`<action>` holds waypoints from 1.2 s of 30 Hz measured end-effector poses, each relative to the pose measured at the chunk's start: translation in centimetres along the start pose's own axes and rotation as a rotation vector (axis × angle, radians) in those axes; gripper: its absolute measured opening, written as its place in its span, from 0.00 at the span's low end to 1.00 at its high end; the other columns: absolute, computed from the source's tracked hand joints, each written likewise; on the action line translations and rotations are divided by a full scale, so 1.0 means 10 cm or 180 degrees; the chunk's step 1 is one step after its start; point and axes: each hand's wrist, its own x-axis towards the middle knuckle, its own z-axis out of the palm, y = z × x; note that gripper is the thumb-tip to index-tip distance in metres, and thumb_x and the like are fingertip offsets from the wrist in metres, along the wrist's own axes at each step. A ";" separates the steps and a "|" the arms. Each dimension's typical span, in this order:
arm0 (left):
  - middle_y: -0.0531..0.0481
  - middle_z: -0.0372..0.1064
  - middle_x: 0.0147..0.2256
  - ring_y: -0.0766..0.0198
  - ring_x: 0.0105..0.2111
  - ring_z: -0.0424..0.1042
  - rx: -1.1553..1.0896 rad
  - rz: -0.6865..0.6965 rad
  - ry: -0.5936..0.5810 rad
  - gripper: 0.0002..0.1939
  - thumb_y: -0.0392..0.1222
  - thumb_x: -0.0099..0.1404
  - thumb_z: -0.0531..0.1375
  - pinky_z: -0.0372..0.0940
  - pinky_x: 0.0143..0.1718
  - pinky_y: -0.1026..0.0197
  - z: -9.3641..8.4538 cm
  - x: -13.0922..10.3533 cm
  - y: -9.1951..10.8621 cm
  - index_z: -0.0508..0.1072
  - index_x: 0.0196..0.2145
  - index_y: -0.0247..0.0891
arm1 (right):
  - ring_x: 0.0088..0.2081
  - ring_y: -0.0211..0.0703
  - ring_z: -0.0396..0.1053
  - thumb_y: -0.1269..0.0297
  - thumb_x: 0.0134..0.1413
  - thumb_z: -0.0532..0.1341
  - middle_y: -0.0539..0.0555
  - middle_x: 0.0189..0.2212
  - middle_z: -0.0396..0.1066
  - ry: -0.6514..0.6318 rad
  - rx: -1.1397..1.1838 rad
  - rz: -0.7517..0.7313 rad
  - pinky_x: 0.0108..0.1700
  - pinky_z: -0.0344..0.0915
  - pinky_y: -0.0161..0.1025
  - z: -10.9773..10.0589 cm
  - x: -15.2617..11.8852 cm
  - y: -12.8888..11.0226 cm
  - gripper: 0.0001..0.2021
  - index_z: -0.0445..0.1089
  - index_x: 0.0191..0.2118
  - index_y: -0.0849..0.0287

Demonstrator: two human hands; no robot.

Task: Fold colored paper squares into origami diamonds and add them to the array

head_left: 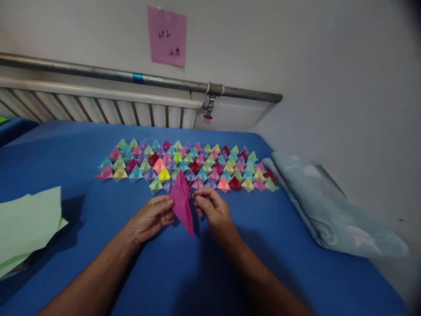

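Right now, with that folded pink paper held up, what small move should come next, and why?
Probably the right hand should pinch the pink paper along its right edge: the left hand grips its left side, folded layers show along that right edge, and the right hand is close by.

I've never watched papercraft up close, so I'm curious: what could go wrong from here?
The left hand pinches the magenta folded paper at its side, so too firm a squeeze might crease it.
The small folded paper pieces sit packed in rows just beyond the right hand; a careless push might knock some out of line.
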 end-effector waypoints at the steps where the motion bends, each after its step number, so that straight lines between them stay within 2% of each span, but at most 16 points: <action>1: 0.57 0.60 0.16 0.75 0.17 0.56 0.0013 -0.0042 -0.0074 0.21 0.49 0.43 0.78 0.52 0.20 0.70 0.01 -0.01 -0.02 0.73 0.22 0.33 | 0.24 0.33 0.59 0.55 0.51 0.65 0.46 0.26 0.66 -0.0006 0.0028 -0.0005 0.29 0.58 0.34 0.01 -0.02 -0.02 0.11 0.70 0.36 0.55; 8: 0.57 0.58 0.16 0.76 0.18 0.53 -0.0042 -0.0170 -0.0333 0.21 0.51 0.46 0.77 0.51 0.20 0.70 0.07 -0.06 -0.08 0.75 0.22 0.32 | 0.25 0.33 0.60 0.56 0.49 0.65 0.46 0.27 0.66 -0.0083 0.0184 0.0005 0.30 0.59 0.34 0.06 -0.10 -0.08 0.10 0.69 0.36 0.54; 16: 0.57 0.58 0.15 0.76 0.17 0.54 0.0066 -0.0223 -0.0396 0.22 0.52 0.46 0.77 0.52 0.21 0.69 0.08 -0.08 -0.09 0.73 0.20 0.33 | 0.29 0.36 0.64 0.56 0.50 0.65 0.47 0.28 0.68 -0.0125 0.0164 0.0048 0.33 0.61 0.35 0.09 -0.13 -0.07 0.10 0.70 0.36 0.55; 19: 0.56 0.59 0.15 0.75 0.17 0.55 0.0224 -0.0226 -0.0382 0.24 0.55 0.46 0.76 0.52 0.21 0.68 0.07 -0.08 -0.10 0.72 0.19 0.34 | 0.26 0.35 0.62 0.57 0.49 0.64 0.47 0.26 0.68 -0.0061 0.0285 0.0210 0.30 0.59 0.34 0.08 -0.13 -0.07 0.10 0.69 0.36 0.55; 22: 0.56 0.61 0.14 0.74 0.16 0.56 0.0446 -0.0234 -0.0265 0.24 0.56 0.45 0.76 0.51 0.21 0.67 0.05 -0.08 -0.09 0.72 0.19 0.35 | 0.27 0.35 0.62 0.63 0.45 0.63 0.47 0.26 0.68 -0.0070 0.0340 0.0261 0.30 0.59 0.33 0.05 -0.11 -0.07 0.08 0.69 0.35 0.56; 25: 0.55 0.62 0.14 0.73 0.17 0.57 0.0723 -0.0234 -0.0225 0.24 0.57 0.45 0.76 0.50 0.21 0.67 0.03 -0.09 -0.06 0.73 0.19 0.35 | 0.26 0.34 0.63 0.67 0.40 0.61 0.46 0.26 0.68 -0.0234 0.0189 0.0445 0.28 0.58 0.32 0.00 -0.08 -0.05 0.11 0.69 0.35 0.56; 29: 0.55 0.61 0.14 0.72 0.17 0.58 0.0947 -0.0228 -0.0362 0.25 0.58 0.51 0.73 0.52 0.21 0.66 0.03 -0.09 -0.05 0.71 0.18 0.35 | 0.20 0.31 0.58 0.64 0.38 0.64 0.43 0.21 0.66 -0.0490 -0.0043 0.0894 0.22 0.53 0.30 -0.04 -0.04 -0.01 0.11 0.69 0.33 0.57; 32: 0.55 0.63 0.15 0.71 0.17 0.60 0.0886 -0.0218 -0.0280 0.23 0.58 0.51 0.73 0.55 0.22 0.66 0.04 -0.08 -0.06 0.72 0.19 0.35 | 0.21 0.32 0.60 0.61 0.36 0.68 0.42 0.19 0.64 -0.0366 -0.0158 0.0852 0.23 0.56 0.30 -0.01 -0.03 0.05 0.11 0.68 0.29 0.56; 36: 0.48 0.75 0.24 0.65 0.24 0.72 0.0595 -0.0353 0.0097 0.23 0.59 0.48 0.74 0.67 0.31 0.63 0.06 -0.08 -0.07 0.77 0.27 0.36 | 0.25 0.35 0.64 0.59 0.38 0.67 0.45 0.22 0.67 0.0118 -0.0273 0.0364 0.29 0.63 0.33 0.01 -0.04 0.15 0.11 0.67 0.28 0.55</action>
